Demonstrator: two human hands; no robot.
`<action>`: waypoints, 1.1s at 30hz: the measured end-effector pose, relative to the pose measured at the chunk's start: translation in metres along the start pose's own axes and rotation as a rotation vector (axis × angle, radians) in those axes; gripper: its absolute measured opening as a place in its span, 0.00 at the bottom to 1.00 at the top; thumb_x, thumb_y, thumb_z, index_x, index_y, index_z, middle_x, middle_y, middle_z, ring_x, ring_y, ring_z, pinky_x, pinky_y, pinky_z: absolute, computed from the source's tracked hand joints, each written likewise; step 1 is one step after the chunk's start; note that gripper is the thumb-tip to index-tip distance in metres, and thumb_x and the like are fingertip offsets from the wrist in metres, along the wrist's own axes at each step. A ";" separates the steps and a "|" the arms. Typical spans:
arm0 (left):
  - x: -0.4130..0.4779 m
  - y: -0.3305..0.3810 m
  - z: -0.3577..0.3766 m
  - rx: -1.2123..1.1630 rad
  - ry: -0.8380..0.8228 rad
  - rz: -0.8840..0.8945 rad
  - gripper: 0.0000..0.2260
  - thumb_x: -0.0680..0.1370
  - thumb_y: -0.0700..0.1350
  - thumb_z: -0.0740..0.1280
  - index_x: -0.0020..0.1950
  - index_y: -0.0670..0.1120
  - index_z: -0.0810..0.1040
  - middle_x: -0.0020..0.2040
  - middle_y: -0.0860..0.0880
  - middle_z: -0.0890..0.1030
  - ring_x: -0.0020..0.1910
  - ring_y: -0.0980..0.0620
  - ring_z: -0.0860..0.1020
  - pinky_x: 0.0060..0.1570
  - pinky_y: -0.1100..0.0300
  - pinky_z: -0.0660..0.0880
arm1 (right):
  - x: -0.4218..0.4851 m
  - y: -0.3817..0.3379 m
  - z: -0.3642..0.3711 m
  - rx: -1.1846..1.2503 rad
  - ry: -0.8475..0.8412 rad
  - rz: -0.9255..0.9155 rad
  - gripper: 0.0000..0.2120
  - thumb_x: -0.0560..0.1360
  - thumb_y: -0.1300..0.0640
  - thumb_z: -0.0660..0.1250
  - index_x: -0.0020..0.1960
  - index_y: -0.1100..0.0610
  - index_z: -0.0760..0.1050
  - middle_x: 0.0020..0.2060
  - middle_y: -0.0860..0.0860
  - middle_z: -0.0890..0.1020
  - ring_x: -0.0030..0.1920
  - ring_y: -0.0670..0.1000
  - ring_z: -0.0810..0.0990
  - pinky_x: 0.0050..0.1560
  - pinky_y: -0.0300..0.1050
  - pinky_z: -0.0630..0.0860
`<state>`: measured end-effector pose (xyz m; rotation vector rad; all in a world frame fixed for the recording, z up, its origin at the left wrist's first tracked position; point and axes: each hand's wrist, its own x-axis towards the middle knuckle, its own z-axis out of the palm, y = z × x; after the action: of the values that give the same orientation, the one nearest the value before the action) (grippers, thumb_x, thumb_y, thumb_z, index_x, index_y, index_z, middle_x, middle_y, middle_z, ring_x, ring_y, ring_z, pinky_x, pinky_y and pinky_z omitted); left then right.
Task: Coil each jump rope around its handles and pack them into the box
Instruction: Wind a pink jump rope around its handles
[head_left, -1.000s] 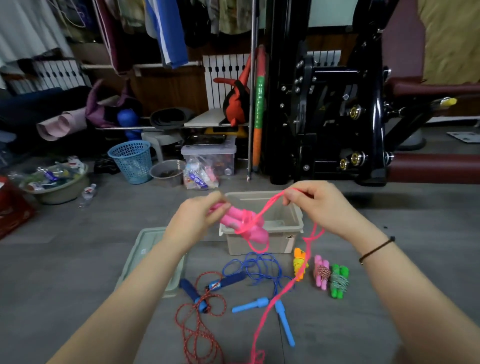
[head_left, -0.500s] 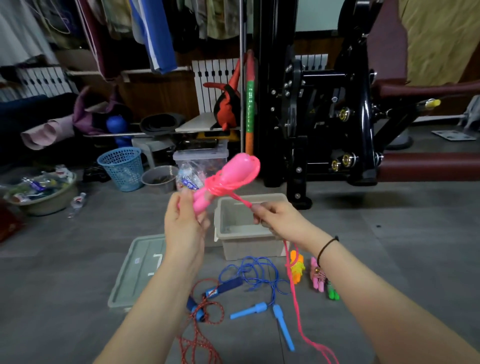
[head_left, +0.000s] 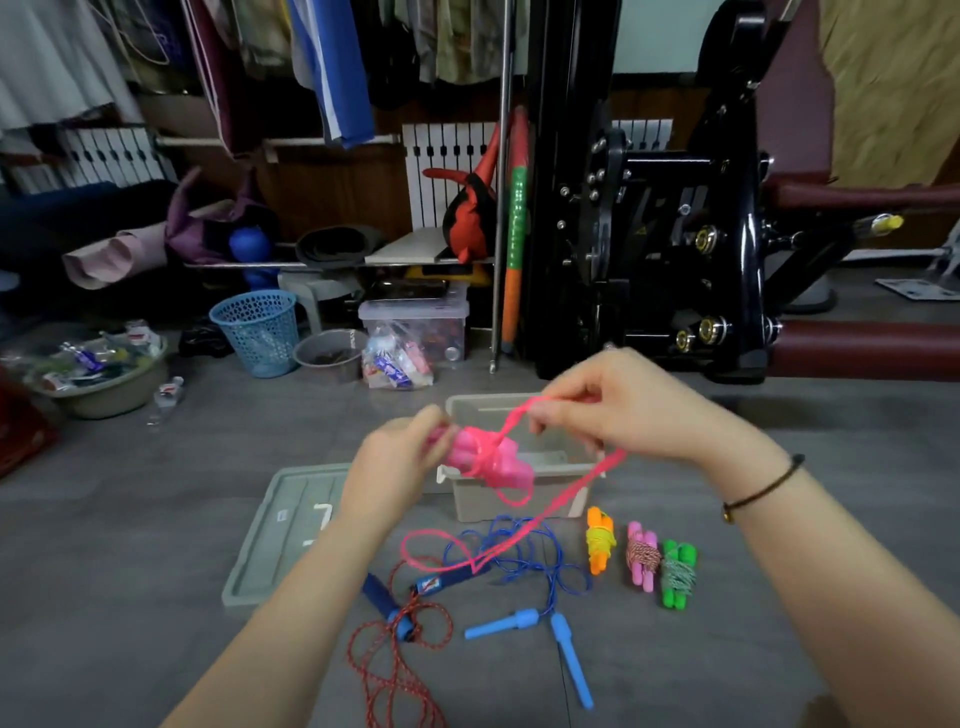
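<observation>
Now left hand (head_left: 395, 462) is gripping pink handles (head_left: 491, 457) pressed together, just over front rim of box (head_left: 498, 506). Right hand (head_left: 618, 410) is pinching pink rope (head_left: 563, 504), drawing it taut above handles. Better winding with even tension, each turn beside last one. Loose tail is lying below hands across blue rope (head_left: 524, 618), possibly snagging there. Floor right of right hand is giving open room. Three coiled ropes (head_left: 641, 556) are lying under right wrist, lid (head_left: 280, 530) beside left forearm.
</observation>
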<state>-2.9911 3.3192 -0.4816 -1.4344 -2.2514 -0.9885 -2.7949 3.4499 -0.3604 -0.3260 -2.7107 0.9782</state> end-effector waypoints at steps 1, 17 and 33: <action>-0.001 0.009 0.002 -0.006 -0.028 0.057 0.10 0.74 0.57 0.58 0.47 0.52 0.68 0.35 0.44 0.80 0.36 0.42 0.79 0.34 0.56 0.72 | 0.008 -0.004 -0.007 -0.071 0.068 -0.011 0.09 0.75 0.50 0.67 0.40 0.51 0.84 0.19 0.44 0.74 0.22 0.41 0.71 0.29 0.29 0.66; -0.010 0.052 -0.037 -0.910 0.255 -0.243 0.10 0.74 0.57 0.60 0.36 0.57 0.74 0.31 0.57 0.72 0.31 0.54 0.67 0.32 0.57 0.64 | 0.057 0.071 0.017 0.178 0.013 0.324 0.14 0.76 0.64 0.65 0.34 0.58 0.82 0.31 0.60 0.74 0.33 0.54 0.70 0.33 0.45 0.66; 0.007 0.040 -0.030 -0.606 0.646 -0.613 0.09 0.80 0.48 0.61 0.41 0.48 0.73 0.32 0.55 0.73 0.34 0.51 0.69 0.38 0.60 0.62 | 0.012 0.055 0.082 0.079 -0.088 0.200 0.20 0.79 0.40 0.53 0.39 0.50 0.75 0.31 0.47 0.71 0.31 0.46 0.68 0.35 0.36 0.67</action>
<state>-2.9625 3.3145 -0.4402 -0.3974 -1.9625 -2.0920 -2.8237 3.4462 -0.4557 -0.5607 -2.7486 1.1761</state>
